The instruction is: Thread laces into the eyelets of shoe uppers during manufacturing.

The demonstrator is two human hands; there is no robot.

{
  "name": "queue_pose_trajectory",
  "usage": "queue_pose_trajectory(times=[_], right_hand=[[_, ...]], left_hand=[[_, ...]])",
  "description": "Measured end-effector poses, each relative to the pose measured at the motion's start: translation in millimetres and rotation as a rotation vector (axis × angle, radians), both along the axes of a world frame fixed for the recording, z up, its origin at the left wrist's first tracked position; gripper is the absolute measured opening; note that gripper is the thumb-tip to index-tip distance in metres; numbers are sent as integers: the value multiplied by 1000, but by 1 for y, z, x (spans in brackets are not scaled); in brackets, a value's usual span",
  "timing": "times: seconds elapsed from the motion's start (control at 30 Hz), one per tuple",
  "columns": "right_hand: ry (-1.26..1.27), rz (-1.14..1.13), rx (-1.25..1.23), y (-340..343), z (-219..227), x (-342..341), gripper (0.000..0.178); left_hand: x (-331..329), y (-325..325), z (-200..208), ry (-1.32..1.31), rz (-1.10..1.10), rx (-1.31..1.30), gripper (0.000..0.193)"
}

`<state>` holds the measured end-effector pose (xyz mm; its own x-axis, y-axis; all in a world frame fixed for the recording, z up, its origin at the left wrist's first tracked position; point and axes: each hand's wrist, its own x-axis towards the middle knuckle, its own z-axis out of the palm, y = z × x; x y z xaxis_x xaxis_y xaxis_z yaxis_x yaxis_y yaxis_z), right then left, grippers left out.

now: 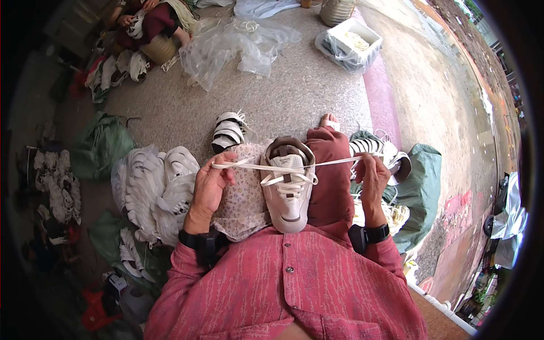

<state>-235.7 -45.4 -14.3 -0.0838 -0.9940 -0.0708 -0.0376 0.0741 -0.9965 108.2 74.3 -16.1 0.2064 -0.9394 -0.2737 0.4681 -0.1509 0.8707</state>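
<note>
A white and brown sneaker (290,209) rests in my lap between my knees, its toe toward me. A cream shoelace (266,168) threads its upper part and is drawn out to both sides, nearly straight; more lace loops cross its tongue. My left hand (208,190) pinches one lace end between thumb and fingers, left of the sneaker. On the other side my right hand (372,180) pinches the other end, its fingers bent. A patterned cloth (243,198) covers my left thigh, beneath the left part of the lace.
Several white shoes (158,187) are heaped in a bag at my left, and more striped shoes (374,152) lie right beside a green sack (422,192). A white box (362,35) and clear plastic sheeting (232,51) lie ahead. At far left, another person's hand (126,21) holds a shoe.
</note>
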Motion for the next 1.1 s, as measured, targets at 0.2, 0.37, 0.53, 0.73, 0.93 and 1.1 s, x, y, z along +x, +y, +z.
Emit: queue_pose_trajectory(times=[0.2,0.37,0.53,0.73,0.93,1.1], right_hand=[[-640,58,303,-7,-11,-10,24],[-1288,171,422,-19,-35,-36,31],[-1230,225,260,-13,-26,-40,49],[-852,283,135,-14,0,-29,67],[-757,223,150,-15,5,-25,63],[-718,198,175,-19,1,-29,51]], left_hand=[[11,6,-13,63,176,-13,36],[14,9,-9,114,305,36,35],[20,11,-18,223,347,35,35],[29,11,-32,412,299,-65,32],[27,10,-31,523,259,-109,26],[26,8,-28,523,251,-83,25]])
